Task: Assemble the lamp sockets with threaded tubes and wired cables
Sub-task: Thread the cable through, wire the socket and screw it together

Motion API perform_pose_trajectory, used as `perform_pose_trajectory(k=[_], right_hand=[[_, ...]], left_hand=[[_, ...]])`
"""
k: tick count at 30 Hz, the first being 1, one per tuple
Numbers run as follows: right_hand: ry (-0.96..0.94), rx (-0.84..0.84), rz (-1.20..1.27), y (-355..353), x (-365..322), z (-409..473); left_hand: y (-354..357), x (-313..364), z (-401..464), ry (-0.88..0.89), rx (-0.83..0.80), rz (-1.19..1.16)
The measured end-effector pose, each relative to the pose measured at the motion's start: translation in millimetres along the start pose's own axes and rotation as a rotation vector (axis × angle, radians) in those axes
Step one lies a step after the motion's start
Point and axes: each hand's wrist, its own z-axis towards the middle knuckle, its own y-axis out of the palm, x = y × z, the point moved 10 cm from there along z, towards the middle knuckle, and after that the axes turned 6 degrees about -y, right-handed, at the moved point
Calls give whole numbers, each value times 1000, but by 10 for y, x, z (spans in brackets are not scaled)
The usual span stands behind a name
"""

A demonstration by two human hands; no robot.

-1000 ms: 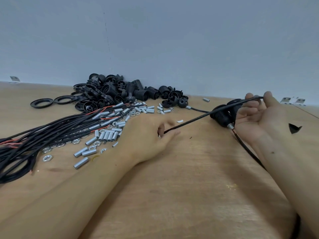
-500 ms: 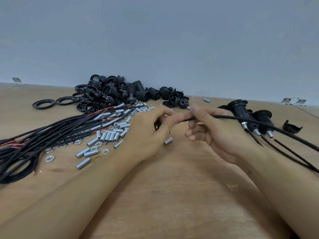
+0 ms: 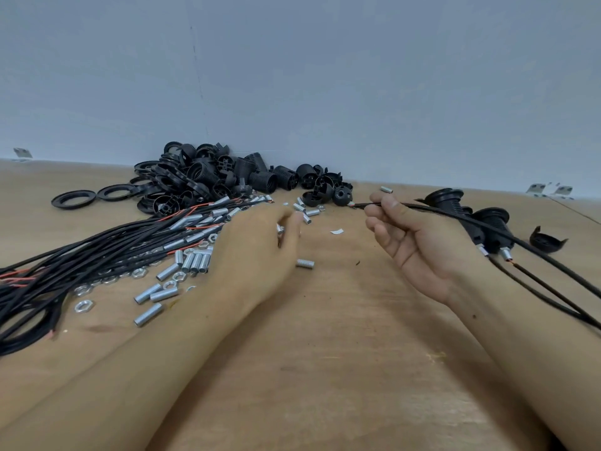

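My right hand (image 3: pixel 408 237) pinches a black cable (image 3: pixel 487 226) near its stripped tip, which points left over the wooden table (image 3: pixel 325 353). My left hand (image 3: pixel 257 245) hovers over the table with its fingers curled round a small silver threaded tube (image 3: pixel 280 230). Another threaded tube (image 3: pixel 305 264) lies just right of that hand. A heap of black socket parts (image 3: pixel 224 180) sits at the back. Three assembled sockets (image 3: pixel 487 222) with tubes and cables lie behind my right hand.
A bundle of black cables (image 3: pixel 81 255) with red wire ends fans out at the left. Loose silver tubes and nuts (image 3: pixel 169 275) lie scattered beside it. Two black rings (image 3: pixel 94 196) lie at the far left, a black cap (image 3: pixel 546 242) at the far right.
The hands have drawn apart. My right hand moved right with the cable tip. My left hand let go of the cable end and now holds a tube lower and further left.
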Motion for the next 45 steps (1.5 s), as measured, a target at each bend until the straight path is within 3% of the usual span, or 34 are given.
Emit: perform_pose_trajectory(k=[2, 4, 6, 9, 12, 15, 17, 19, 20, 22, 24, 27, 33, 40, 45], right_hand=[[-34, -46, -73, 61, -17, -27], [-71, -111, -137, 166, -31, -66], [-94, -153, -179, 252, -42, -109], [-97, -132, -275, 227, -32, -111], [-93, -145, -404, 197, -21, -112], [2, -261, -523, 271, 104, -155], [67, -226, -516, 218, 188, -146], [41, -146, -430, 141, 163, -100], [12, -131, -404, 125, 137, -86], [-41, -162, -364, 173, 88, -86], [-60, -234, -314, 252, 80, -104], [-71, -303, -317, 344, 68, -140], [-138, -259, -198, 302, -55, -117], [-45, -189, -142, 228, 17, -88], [-96, -217, -173, 272, -41, -121]], left_hand=[[-22, -73, 24, -140, -30, -489], [194, -133, 16, -371, -166, -981], [352, -105, -54, -504, -271, -1159], [481, -67, -172, -499, -413, -972], [518, 56, -201, -252, -488, -639], [519, 81, -174, -51, -417, -291], [426, -6, -107, -62, -299, -193], [317, -117, -42, -170, -203, -309], [301, -171, -23, -255, -187, -475], [334, -184, -30, -423, -213, -844], [369, -139, -54, -481, -254, -1009], [460, -116, -121, -595, -355, -1117], [620, -54, -200, -734, -538, -1336], [616, -57, -194, -771, -556, -1533], [592, -28, -188, -789, -556, -1595]])
